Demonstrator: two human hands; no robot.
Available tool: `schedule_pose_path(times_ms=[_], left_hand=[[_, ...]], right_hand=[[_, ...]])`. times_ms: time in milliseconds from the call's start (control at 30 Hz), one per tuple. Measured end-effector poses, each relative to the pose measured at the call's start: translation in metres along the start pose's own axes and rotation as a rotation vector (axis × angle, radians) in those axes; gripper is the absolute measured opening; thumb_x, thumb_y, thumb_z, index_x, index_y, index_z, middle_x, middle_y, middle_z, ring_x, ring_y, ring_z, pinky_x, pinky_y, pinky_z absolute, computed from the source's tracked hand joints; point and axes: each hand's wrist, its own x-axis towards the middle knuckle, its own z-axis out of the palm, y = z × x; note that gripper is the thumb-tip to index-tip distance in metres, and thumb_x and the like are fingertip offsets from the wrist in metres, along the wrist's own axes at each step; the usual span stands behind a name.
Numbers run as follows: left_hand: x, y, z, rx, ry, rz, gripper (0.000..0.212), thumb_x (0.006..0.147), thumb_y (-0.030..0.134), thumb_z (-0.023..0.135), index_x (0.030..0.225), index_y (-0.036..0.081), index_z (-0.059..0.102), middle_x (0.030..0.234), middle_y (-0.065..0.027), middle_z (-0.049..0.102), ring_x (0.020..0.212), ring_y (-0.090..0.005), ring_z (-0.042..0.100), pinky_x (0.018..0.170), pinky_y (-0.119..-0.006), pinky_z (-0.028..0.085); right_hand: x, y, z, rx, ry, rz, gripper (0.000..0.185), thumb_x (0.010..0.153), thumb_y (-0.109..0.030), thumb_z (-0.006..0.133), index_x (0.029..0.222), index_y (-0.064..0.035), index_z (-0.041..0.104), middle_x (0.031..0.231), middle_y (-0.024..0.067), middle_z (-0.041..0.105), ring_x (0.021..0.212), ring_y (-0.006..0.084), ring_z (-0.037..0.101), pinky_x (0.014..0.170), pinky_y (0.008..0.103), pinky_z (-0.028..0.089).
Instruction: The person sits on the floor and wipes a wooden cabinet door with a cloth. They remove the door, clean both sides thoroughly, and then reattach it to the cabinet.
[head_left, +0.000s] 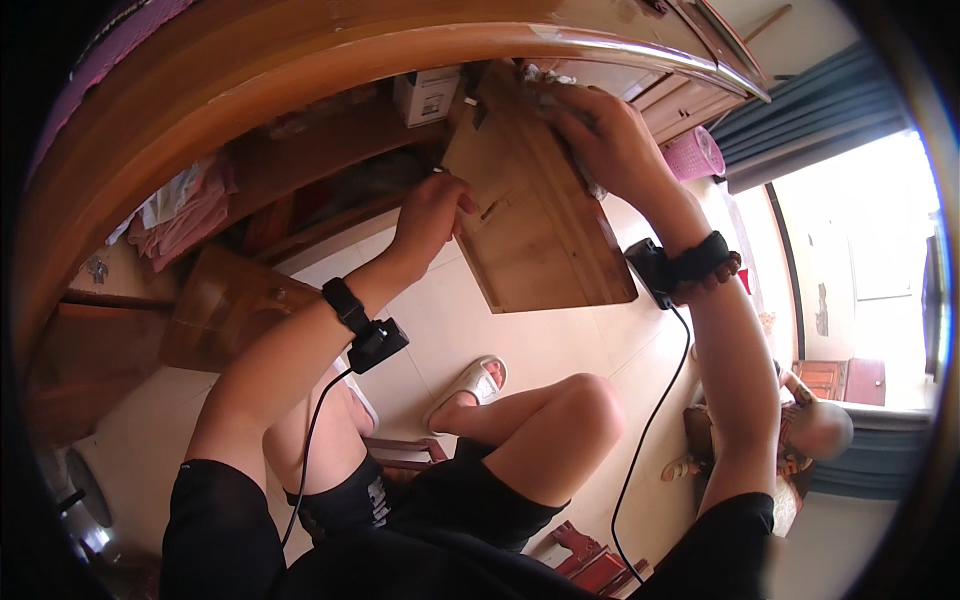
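A wooden cabinet door (532, 247) stands swung out before me. My right hand (600, 127) is at its outer side and top edge, with a crumpled, light patterned cloth (598, 189) bunched under the palm and fingers. Parts of that cloth show on both sides of the hand. At the door's near-left edge is my left hand (435, 217), its fingers curled. Whether those fingers grip the edge or only rest by it cannot be told. Behind the door, the wooden cabinet (330, 142) has a dark interior with shelves.
A white box (427, 96) and folded pink clothes (187, 214) are in the cabinet. Another door (232, 300) hangs out at left. Overhead curves the wooden top edge (337, 45). A pink basket (696, 152) stands beyond. Another person (795, 442) sits at right. Cables (667, 405) trail from my wrists.
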Motion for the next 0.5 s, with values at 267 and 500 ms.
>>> schedule_pose_path(times_ms=[267,500], left_hand=[[-0.033,0.017,-0.005,-0.032,-0.076,-0.021,0.021,0.108,0.025,0.054,0.106,0.009,0.067,0.091,-0.0039,0.07,0.065,-0.0104,0.056,0.059,-0.027,0.043],[-0.036,0.028,-0.028,-0.018,-0.077,-0.073,0.025,0.108,0.029,0.053,0.104,0.009,0.067,0.091,-0.0042,0.07,0.064,-0.0096,0.055,0.059,-0.027,0.043]], right_hand=[[-0.124,-0.053,-0.059,-0.053,-0.238,0.214,0.042,0.094,0.0,0.071,0.135,-0.0095,0.077,0.091,0.0173,0.066,0.084,0.0321,0.064,0.079,0.0399,0.053],[-0.066,-0.023,-0.037,0.003,-0.141,0.163,0.039,0.098,-0.002,0.067,0.136,-0.0066,0.076,0.094,0.0169,0.069,0.082,0.0272,0.067,0.079,0.0361,0.053]])
